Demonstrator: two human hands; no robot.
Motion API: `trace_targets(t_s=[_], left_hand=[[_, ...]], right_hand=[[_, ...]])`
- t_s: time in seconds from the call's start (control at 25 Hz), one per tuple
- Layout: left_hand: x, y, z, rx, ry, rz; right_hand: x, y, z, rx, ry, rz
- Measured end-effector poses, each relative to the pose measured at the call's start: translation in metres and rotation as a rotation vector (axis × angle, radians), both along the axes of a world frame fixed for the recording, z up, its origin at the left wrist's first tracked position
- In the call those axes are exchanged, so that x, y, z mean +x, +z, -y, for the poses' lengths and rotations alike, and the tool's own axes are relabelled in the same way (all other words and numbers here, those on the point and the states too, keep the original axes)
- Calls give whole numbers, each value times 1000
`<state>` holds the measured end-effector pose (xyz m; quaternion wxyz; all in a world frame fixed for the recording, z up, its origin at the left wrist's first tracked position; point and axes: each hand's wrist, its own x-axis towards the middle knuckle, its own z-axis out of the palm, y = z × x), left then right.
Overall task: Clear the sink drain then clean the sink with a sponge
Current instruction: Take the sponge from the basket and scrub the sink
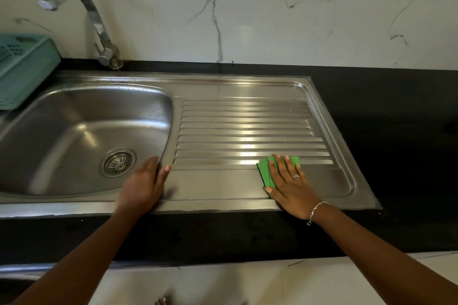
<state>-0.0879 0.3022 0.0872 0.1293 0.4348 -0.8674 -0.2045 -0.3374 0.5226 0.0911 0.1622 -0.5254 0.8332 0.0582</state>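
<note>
A stainless steel sink point(74, 111) with a round drain strainer point(118, 162) fills the left. Its ribbed drainboard point(247, 129) stretches to the right. My right hand point(288, 181) lies flat on a green sponge point(264, 171), pressing it onto the drainboard's front right part. Most of the sponge is hidden under the palm and fingers. My left hand point(146, 183) rests on the rim between basin and drainboard, fingers over the basin's edge and thumb on the flat steel, holding nothing.
A chrome tap point(96, 25) rises behind the basin. A teal plastic basket point(22, 69) stands at the far left on the black countertop point(396, 119). A white marble wall point(272, 7) runs along the back.
</note>
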Motion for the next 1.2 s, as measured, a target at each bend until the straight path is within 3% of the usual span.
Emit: trace_targets(t_s=[0.68, 0.88, 1.2], left_hand=[[30, 10, 27, 350, -8, -550], [93, 13, 84, 206, 36, -524], [241, 8, 192, 20, 348, -254]], right_hand=[[159, -1, 148, -11, 236, 33], [209, -2, 197, -14, 389, 132], [295, 0, 275, 24, 509, 353]])
